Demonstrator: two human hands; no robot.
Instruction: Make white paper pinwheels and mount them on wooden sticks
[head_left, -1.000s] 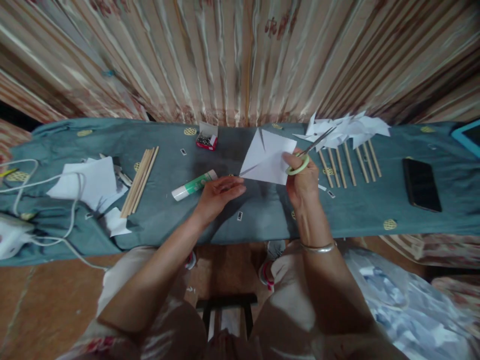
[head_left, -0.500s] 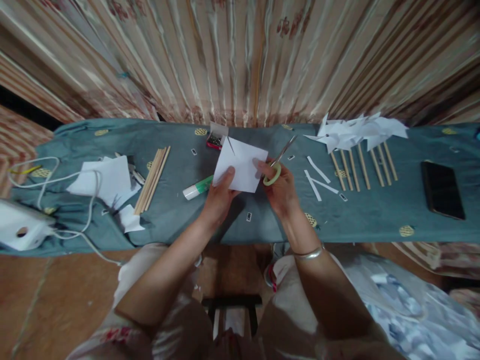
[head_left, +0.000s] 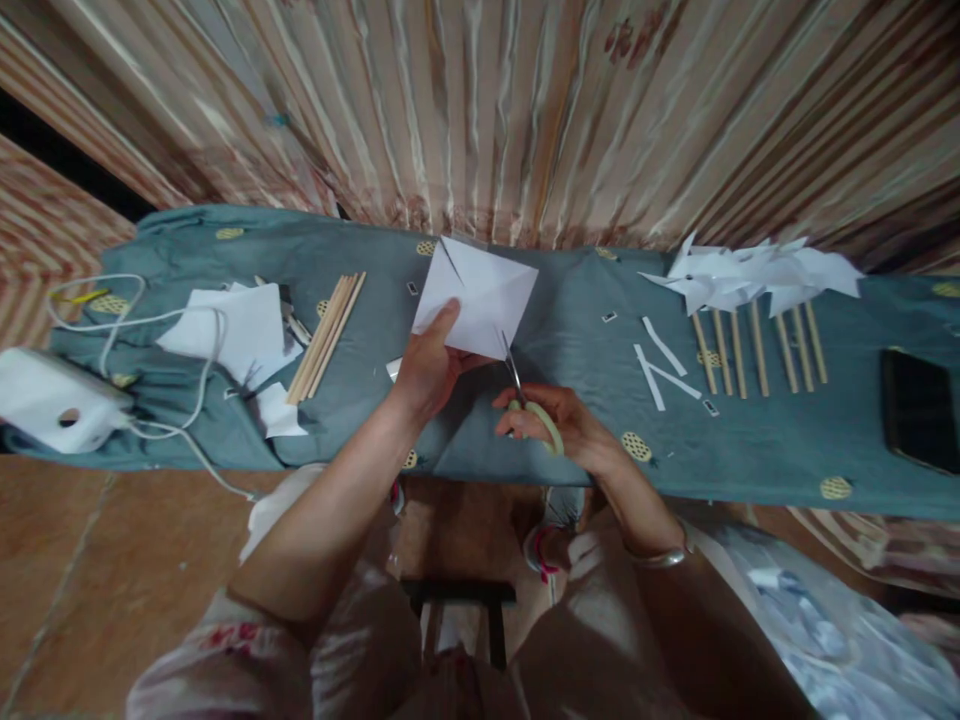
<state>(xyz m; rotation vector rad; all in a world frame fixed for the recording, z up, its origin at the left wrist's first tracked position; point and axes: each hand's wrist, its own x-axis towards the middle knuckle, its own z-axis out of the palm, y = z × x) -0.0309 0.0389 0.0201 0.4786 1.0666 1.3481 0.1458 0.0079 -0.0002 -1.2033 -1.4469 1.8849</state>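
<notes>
A: What has shifted since half a second ago?
B: The right hand (head_left: 551, 420) has left the paper's edge and dropped lower, and the scissors (head_left: 549, 430), which pointed away to the upper right, now aim up at the paper.
A: Where is the paper square (head_left: 484, 290)?
B: Just above the centre of the frame, off the cloth (head_left: 360, 430), tilted with one corner toward the bottom. A slit runs inward from its upper-left corner.
A: And the left hand (head_left: 427, 370)?
B: It pinches the square at the lower left, thumb on top, fingers underneath.
A: The right?
B: Its fingers are curled round the pale green handle. The blades are parted slightly at the square's bottom corner; I cannot tell how far in they reach.
A: What lies nearby?
B: Bare wooden sticks (head_left: 328, 338) left of centre, beside loose white sheets (head_left: 232, 325). The white end of a tube (head_left: 393, 369) peeps out by the left hand.
A: Over to the right?
B: Thin paper strips (head_left: 660, 370), then white pinwheels (head_left: 765, 275) on sticks at the upper right, and a dark phone (head_left: 921, 408) near the edge.
</notes>
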